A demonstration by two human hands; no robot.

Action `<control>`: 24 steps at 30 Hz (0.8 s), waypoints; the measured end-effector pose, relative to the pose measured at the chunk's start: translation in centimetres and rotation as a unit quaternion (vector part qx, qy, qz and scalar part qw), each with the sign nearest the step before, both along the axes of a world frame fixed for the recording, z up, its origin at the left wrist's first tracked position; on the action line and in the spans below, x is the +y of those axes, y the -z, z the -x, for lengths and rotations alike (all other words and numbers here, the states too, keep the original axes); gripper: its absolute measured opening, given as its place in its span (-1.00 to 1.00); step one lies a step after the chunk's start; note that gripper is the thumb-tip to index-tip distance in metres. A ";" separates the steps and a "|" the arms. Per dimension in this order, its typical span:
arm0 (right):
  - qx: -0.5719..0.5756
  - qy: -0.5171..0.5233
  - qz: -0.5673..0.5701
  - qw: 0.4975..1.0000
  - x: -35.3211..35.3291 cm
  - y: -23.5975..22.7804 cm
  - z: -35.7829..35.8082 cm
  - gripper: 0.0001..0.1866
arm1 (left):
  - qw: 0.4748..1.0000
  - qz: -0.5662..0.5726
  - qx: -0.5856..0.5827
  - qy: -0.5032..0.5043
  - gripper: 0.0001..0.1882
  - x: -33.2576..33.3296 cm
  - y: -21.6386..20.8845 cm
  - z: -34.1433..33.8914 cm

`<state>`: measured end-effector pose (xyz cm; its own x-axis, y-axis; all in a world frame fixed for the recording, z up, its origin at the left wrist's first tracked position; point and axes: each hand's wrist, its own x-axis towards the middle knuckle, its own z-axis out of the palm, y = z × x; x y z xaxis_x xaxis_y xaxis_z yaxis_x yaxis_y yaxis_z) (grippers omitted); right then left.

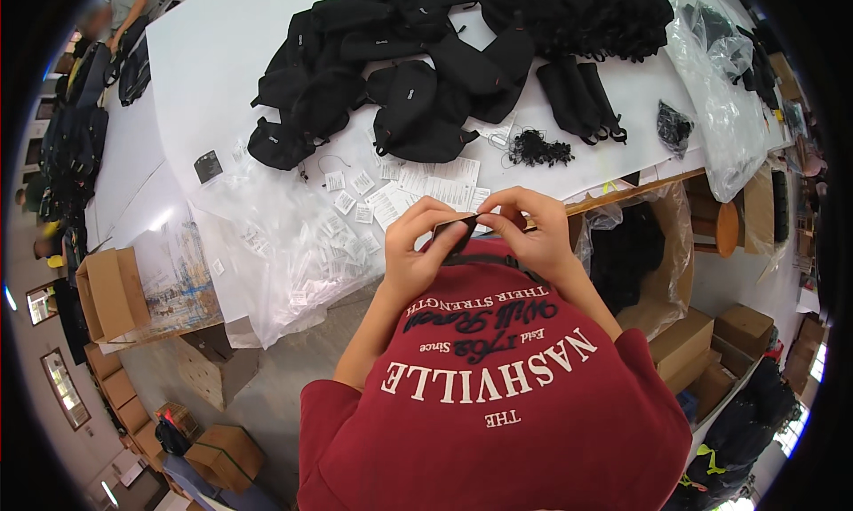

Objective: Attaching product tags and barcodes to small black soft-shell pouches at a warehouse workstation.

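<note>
Close to my chest, at the table's near edge, both hands meet over a small black fabric piece (456,234). My left hand (416,241) pinches it between thumb and fingers. The fingertips of my right hand (538,232) are closed at its right corner. A thin black strap (484,259) hangs below my hands against my red shirt; whether it belongs to the piece I cannot tell. Just beyond my hands, printed white paper sheets (426,182) and small white labels (345,203) lie on the white table (213,93).
Black fabric pouches (418,107) are heaped across the table, beside a tangle of black cords (538,148). Clear plastic bags lie left (293,262) and right (724,93). Cardboard boxes (684,347) stand at lower right. Another person (129,9) is at far upper left.
</note>
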<state>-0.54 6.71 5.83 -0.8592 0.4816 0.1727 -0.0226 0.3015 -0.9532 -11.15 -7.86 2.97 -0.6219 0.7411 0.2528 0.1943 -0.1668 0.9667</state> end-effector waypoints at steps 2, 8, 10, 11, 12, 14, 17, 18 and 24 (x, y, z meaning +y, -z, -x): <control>-0.024 -0.021 -0.038 0.999 0.4 -0.2 -0.3 -0.90 | 0.964 -0.024 -0.239 0.110 -0.74 0.1 0.0 0.9; -0.039 -0.064 -0.069 0.995 1.0 0.9 0.2 -0.90 | 0.968 0.082 -0.202 0.123 -0.86 0.6 1.6 1.2; -0.063 -0.083 -0.042 0.994 1.3 1.1 0.4 -0.90 | 0.977 0.063 -0.173 0.108 -0.88 0.7 1.5 1.3; -0.090 -0.100 -0.011 0.991 1.5 1.2 0.5 -0.89 | 0.977 0.061 -0.172 0.108 -0.88 0.6 1.4 1.3; -0.090 -0.101 -0.013 0.991 1.7 1.4 0.7 -0.89 | 0.977 0.052 -0.174 0.109 -0.89 0.6 1.3 1.3; -0.085 -0.140 0.061 0.985 2.1 1.7 0.9 -0.87 | 0.977 0.042 -0.177 0.108 -0.89 0.7 1.1 1.2; -0.078 -0.174 0.213 0.958 2.0 1.8 1.2 -0.87 | 0.980 0.010 -0.179 0.092 -0.94 0.9 1.2 1.0; -0.082 -0.176 0.214 0.957 2.2 1.9 1.2 -0.87 | 0.978 -0.003 -0.194 0.074 -0.94 1.0 1.2 1.1; -0.139 -0.216 0.311 0.915 2.7 1.5 2.8 -0.87 | 0.984 -0.008 -0.180 0.006 -0.91 1.9 2.3 2.0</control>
<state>-3.30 9.44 4.33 -0.9620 0.0176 -0.2724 0.2567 -0.2805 -0.9249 -13.15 -5.98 0.63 -0.6647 0.7465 0.0304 -0.1613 -0.1831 0.9698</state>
